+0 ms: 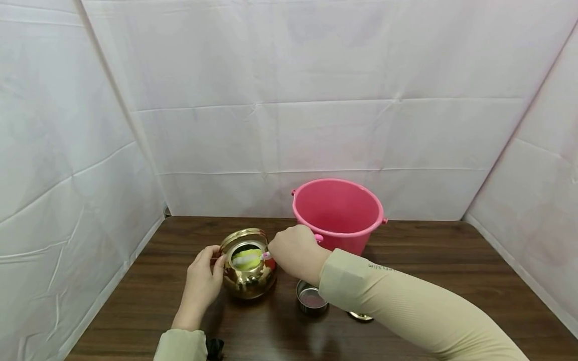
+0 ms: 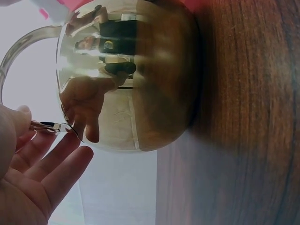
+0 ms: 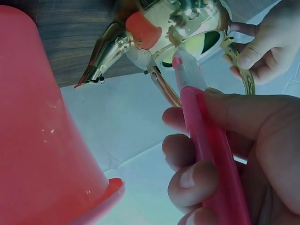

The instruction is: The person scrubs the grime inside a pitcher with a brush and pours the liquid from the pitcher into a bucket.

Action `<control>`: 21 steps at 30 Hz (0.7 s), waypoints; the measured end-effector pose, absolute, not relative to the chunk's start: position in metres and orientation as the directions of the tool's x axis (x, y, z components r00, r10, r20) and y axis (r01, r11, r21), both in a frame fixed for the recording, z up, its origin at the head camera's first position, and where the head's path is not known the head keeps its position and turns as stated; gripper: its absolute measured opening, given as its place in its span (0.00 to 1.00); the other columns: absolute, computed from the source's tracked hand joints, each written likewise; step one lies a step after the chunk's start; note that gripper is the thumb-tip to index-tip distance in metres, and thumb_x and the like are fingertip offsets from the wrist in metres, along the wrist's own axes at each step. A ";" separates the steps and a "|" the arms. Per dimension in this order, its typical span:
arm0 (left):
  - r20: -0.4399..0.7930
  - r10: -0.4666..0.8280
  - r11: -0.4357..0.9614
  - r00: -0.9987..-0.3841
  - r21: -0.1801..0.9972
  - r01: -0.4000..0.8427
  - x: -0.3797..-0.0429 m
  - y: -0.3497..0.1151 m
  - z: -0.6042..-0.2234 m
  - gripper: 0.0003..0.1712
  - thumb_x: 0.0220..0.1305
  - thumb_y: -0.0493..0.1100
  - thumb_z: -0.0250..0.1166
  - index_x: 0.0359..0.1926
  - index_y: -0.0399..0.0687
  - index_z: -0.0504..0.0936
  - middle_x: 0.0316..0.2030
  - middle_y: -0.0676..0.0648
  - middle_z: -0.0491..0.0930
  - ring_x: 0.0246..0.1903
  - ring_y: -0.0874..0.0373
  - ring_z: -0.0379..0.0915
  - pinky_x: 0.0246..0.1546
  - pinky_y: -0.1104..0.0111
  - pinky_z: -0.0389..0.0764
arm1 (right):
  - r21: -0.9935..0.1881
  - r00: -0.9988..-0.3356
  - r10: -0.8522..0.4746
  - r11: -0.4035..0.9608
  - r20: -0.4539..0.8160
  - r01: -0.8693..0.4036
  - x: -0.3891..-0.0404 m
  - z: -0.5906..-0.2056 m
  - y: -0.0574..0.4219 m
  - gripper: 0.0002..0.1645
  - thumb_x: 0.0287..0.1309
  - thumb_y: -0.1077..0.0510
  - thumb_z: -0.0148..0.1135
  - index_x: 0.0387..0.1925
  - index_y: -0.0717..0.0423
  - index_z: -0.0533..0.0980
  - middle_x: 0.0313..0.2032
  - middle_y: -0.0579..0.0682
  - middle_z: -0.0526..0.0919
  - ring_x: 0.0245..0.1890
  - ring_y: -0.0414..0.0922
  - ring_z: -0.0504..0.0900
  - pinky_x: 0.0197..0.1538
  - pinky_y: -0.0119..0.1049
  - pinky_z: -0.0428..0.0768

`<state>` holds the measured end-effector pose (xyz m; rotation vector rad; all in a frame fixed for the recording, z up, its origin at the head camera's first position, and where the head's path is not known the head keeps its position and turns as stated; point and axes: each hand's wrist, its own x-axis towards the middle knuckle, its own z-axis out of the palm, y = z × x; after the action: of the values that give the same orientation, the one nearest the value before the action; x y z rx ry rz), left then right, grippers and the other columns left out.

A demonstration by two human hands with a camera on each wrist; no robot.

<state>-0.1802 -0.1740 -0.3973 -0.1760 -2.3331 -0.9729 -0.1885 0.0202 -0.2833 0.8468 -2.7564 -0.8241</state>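
1. Kettle (image 1: pixel 250 286): gold, set on the left of the surface (image 1: pixel 451 250), base down. No lid is seen on it; its round mouth is exposed.
2. Left hand (image 1: pixel 204 278): the left end of the kettle's handle (image 1: pixel 246 232) is pinched between thumb and fingers. Steadying is the likely reason, since the brush is being worked from the other side.
3. Handle is laid toward the far side of the mouth, presumably so the brush isn't blocked.
4. Right hand (image 1: pixel 295 252): fingers and thumb are wrapped round the pink grip (image 3: pixel 213 150) of the brush. The yellow-green head (image 1: pixel 247 253) is sunk in the kettle's mouth; how deep can't be told.
5. Spout (image 3: pixel 108 51): pointed right, toward the bucket; hidden behind the right hand in the head view.
6. Bucket (image 1: pixel 336 205): pink, stood upright far right of the kettle, probably within easy reach. Contents, if any, can't be made out.
7. Small metal dish (image 1: pixel 311 301): placed near, right of the kettle, not touching it. A gold disc (image 1: pixel 360 316) is partly covered by the right sleeve (image 1: pixel 397 296); possibly the lid.
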 end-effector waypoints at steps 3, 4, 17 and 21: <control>0.599 -0.094 0.735 -0.795 0.580 0.350 -0.179 -0.174 -0.398 0.09 0.63 0.33 0.60 0.43 0.33 0.76 0.36 0.39 0.78 0.36 0.46 0.79 0.36 0.55 0.80 | 0.524 -0.834 -0.551 0.706 -0.017 -0.477 -0.188 -0.283 0.020 0.07 0.56 0.60 0.62 0.31 0.47 0.85 0.27 0.47 0.86 0.21 0.49 0.82 0.16 0.43 0.80; 0.603 -0.093 0.738 -0.792 0.576 0.352 -0.178 -0.174 -0.398 0.09 0.63 0.32 0.60 0.44 0.33 0.75 0.36 0.39 0.78 0.36 0.46 0.79 0.35 0.55 0.80 | 0.518 -0.835 -0.550 0.710 -0.015 -0.477 -0.189 -0.283 0.020 0.07 0.56 0.60 0.63 0.32 0.47 0.85 0.27 0.47 0.86 0.22 0.49 0.82 0.16 0.44 0.80; 0.605 -0.082 0.741 -0.792 0.568 0.357 -0.176 -0.172 -0.395 0.10 0.63 0.32 0.59 0.45 0.32 0.75 0.37 0.38 0.79 0.36 0.45 0.79 0.34 0.55 0.80 | 0.486 -0.830 -0.556 0.738 0.045 -0.468 -0.192 -0.284 0.026 0.05 0.55 0.61 0.63 0.29 0.49 0.84 0.24 0.47 0.84 0.21 0.48 0.82 0.16 0.44 0.80; 0.592 -0.080 0.742 -0.802 0.573 0.349 -0.176 -0.172 -0.394 0.10 0.64 0.33 0.59 0.45 0.33 0.75 0.37 0.38 0.79 0.36 0.45 0.79 0.35 0.55 0.80 | 0.481 -0.834 -0.550 0.745 0.052 -0.462 -0.193 -0.286 0.026 0.06 0.55 0.61 0.63 0.29 0.49 0.84 0.23 0.47 0.84 0.22 0.48 0.82 0.16 0.45 0.80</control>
<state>-0.1758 -0.1717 -0.3941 -0.2018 -2.3355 -0.9295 -0.1932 0.0262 -0.2863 0.8064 -2.7538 -0.6835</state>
